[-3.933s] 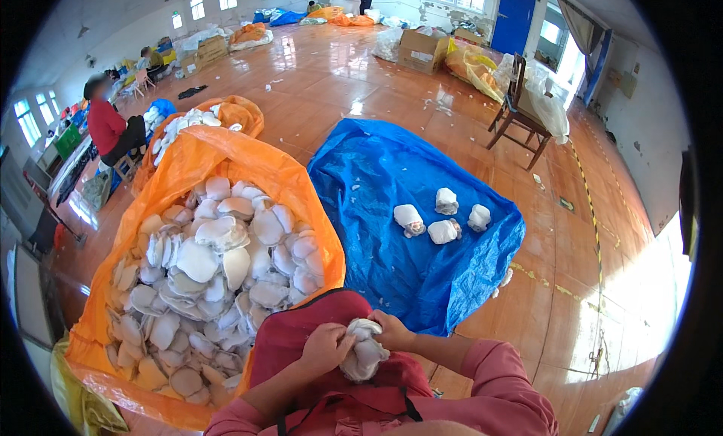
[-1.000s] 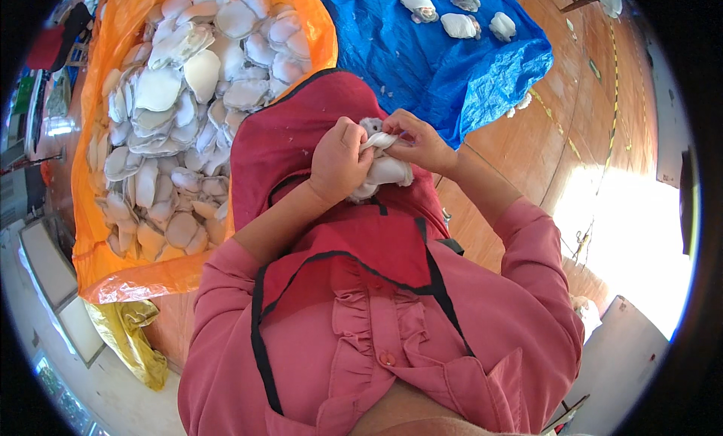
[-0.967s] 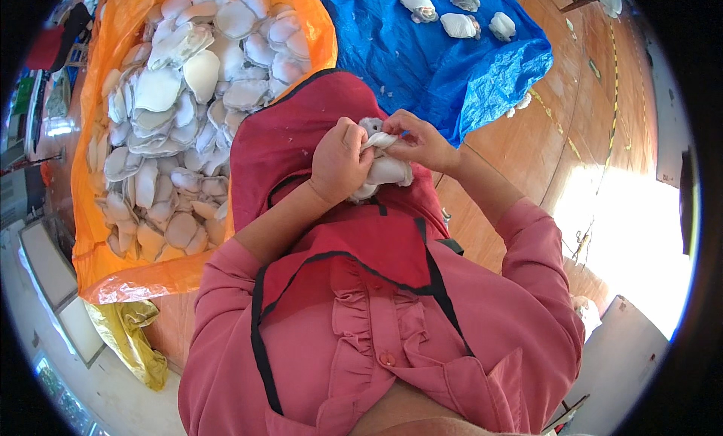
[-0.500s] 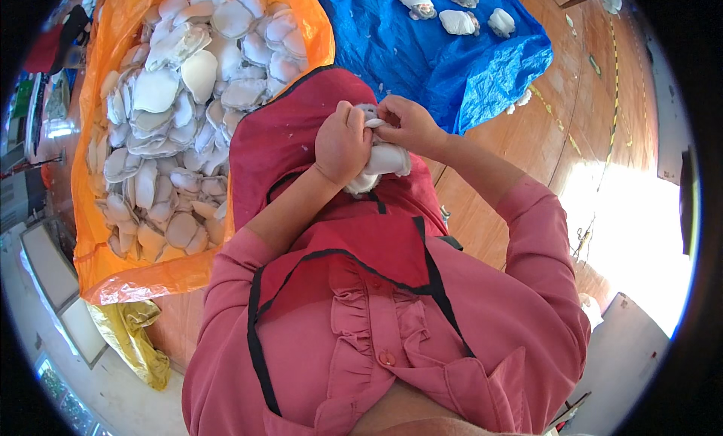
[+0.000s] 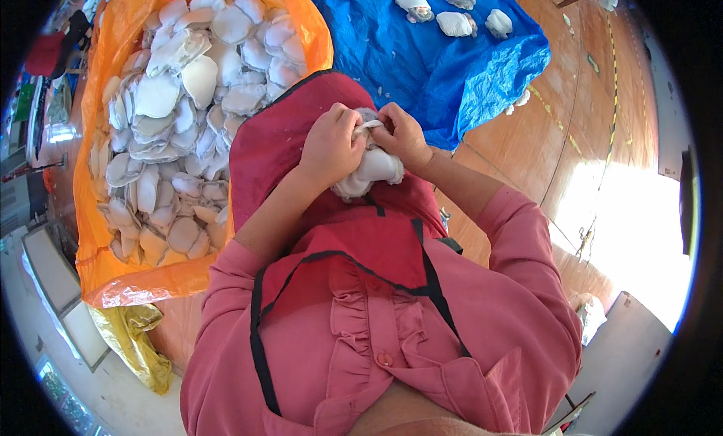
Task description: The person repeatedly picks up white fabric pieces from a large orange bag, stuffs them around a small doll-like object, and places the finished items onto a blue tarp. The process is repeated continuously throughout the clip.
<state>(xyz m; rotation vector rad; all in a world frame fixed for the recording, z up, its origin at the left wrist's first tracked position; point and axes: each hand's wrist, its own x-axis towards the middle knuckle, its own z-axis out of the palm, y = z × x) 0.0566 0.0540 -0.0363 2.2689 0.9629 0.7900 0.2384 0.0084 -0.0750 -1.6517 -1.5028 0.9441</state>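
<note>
White, padded-looking fabric makes up the bundle (image 5: 374, 169) at the centre of the frame, over the dark red apron (image 5: 275, 131) on the person's lap. The left hand (image 5: 332, 144), just left of centre, curls its fingers tightly on one side of a pale strip (image 5: 368, 126) near the bundle's upper end; the right hand (image 5: 404, 137) pinches the other side between thumb and fingers. Exact fingertip contact is partly hidden.

The bundle should be light, soft and easily squashed, with little risk of breaking; its layers could slide or spring apart if let loose. The gathered upper end by the strip looks the surest place to grip, the rounded lower lobes being too yielding for a firm hold.

In the upper left, an orange plastic sack (image 5: 318, 41) holds a heap of rounded white pads (image 5: 157, 97). At upper right, four similar bundles (image 5: 453, 24) lie on a blue plastic sheet (image 5: 369, 37).
</note>
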